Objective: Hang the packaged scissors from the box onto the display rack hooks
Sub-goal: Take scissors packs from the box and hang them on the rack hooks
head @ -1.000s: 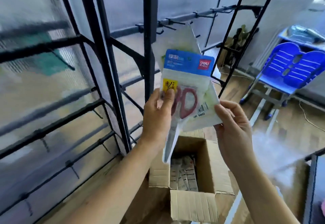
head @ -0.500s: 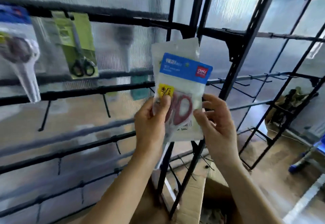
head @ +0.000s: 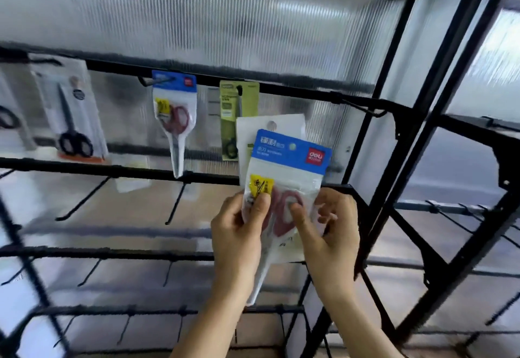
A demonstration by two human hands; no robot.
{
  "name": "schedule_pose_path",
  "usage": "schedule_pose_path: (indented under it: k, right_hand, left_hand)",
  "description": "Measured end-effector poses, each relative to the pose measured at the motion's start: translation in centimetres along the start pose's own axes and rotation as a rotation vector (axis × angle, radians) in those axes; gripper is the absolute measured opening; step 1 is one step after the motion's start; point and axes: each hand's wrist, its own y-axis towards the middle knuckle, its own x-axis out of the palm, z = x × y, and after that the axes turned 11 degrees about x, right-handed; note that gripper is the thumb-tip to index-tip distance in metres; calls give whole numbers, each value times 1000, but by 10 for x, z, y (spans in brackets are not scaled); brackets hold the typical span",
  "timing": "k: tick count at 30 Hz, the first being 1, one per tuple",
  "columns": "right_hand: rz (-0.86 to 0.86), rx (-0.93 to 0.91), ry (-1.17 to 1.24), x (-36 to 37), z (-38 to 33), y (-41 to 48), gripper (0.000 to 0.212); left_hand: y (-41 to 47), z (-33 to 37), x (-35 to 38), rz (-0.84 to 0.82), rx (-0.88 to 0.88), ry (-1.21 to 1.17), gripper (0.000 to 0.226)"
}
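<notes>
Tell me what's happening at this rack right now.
A person stands at a black display rack, holding a blue-topped scissors pack in front of it with both hands. The left hand grips its left edge, thumb on the yellow sticker, and the right hand pinches its right side. A second pack, white side out, sits behind it. Neither is on a hook yet. On the top rail hang a matching pack, a green pack and a black-handled scissors pack.
</notes>
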Motion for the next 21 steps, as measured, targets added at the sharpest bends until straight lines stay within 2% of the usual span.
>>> schedule_pose_path:
  k: [4,8,11,14,16,21]
  right_hand:
    - [-185,116,102,22,2,15,21]
    - [-381,130,102,42,3,22,14]
    - [-496,157,268,54,-2,18,16]
    - [-523,196,386,69,-6,16,8]
    - [-522,190,417,84,-13,14,8]
    - [-495,181,527,129,-40,7,11]
  left_hand:
    - [11,-4,-7,72,55,70,26]
    - [20,-2,-19,158,148,154,16]
    - [23,2,-34,167,177,155,10]
    - [28,7,-54,219,187,166,15]
    - [33,15,-70,262,189,139,11]
    - [53,31,-126,292,210,246,11]
